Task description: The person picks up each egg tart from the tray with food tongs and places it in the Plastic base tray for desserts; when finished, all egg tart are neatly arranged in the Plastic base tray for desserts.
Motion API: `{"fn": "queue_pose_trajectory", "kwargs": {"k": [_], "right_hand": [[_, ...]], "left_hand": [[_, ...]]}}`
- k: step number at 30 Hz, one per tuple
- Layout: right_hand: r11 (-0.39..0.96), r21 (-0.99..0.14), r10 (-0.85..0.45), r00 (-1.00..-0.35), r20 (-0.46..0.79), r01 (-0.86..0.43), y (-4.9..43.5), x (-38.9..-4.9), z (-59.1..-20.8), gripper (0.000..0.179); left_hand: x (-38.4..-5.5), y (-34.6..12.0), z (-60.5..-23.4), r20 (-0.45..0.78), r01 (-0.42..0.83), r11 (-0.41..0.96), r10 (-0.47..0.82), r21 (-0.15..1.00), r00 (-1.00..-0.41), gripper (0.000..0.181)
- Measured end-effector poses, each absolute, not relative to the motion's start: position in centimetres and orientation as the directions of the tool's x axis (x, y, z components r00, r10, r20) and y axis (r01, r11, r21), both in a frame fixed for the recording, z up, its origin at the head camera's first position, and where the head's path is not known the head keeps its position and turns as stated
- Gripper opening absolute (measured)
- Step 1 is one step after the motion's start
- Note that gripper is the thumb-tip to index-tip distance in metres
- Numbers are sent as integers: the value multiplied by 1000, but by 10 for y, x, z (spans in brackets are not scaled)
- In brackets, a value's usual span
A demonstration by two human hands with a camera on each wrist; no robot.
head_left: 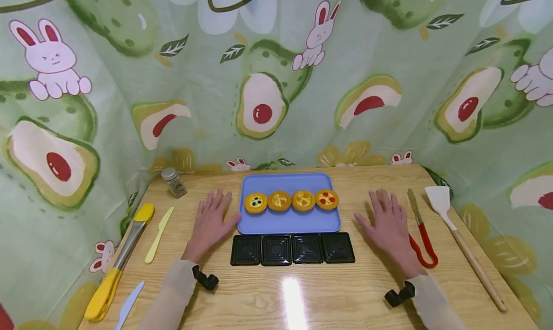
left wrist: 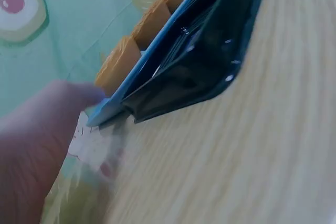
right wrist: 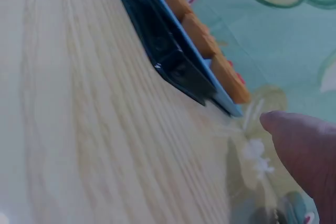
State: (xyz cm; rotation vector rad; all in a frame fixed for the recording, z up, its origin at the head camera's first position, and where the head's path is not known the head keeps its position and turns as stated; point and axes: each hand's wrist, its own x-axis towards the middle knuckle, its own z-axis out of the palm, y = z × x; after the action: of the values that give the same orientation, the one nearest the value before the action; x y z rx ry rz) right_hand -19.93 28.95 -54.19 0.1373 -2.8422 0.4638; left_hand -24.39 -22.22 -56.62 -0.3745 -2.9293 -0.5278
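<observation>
My left hand (head_left: 211, 224) lies palm down with fingers spread on the table, its thumb tip right at the left edge of a blue tray (head_left: 285, 224). On the other side, my right hand (head_left: 387, 223) is likewise spread flat, apart from the tray and close to red-handled tongs (head_left: 425, 238). Neither hand holds anything. Across the tray runs a row of several egg tarts (head_left: 279, 201); the leftmost tart (head_left: 256, 202) carries dark berries, the rightmost tart (head_left: 326, 199) red pieces. Several square black plastic trays (head_left: 276, 250) line up along the blue tray's near edge.
Left of my left arm lie yellow-handled tongs (head_left: 125, 258), a pale yellow knife (head_left: 159, 236) and a blue knife (head_left: 129, 305). A spice jar (head_left: 174, 182) leans at the back left. At the far right is a wooden-handled white spatula (head_left: 466, 248). A patterned cloth (head_left: 207, 90) encloses the table.
</observation>
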Motion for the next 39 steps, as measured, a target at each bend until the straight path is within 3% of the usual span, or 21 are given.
{"fn": "queue_pose_trajectory", "kwargs": {"k": [5, 12, 21, 39], "right_hand": [[925, -369, 8, -970, 245, -85, 306, -183, -538, 90], [898, -436, 59, -963, 263, -64, 325, -163, -545, 93], [904, -424, 179, -951, 251, 58, 337, -161, -557, 101], [873, -344, 441, -863, 248, 347, 338, -158, -563, 87]], "left_hand": [[-254, -221, -572, 137, 339, 850, 310, 403, -941, 90], [-262, -219, -575, 114, 347, 788, 338, 508, -934, 97], [-265, -215, -578, 142, 376, 807, 351, 456, -926, 99], [-268, -206, -584, 162, 380, 809, 344, 449, -925, 97]]}}
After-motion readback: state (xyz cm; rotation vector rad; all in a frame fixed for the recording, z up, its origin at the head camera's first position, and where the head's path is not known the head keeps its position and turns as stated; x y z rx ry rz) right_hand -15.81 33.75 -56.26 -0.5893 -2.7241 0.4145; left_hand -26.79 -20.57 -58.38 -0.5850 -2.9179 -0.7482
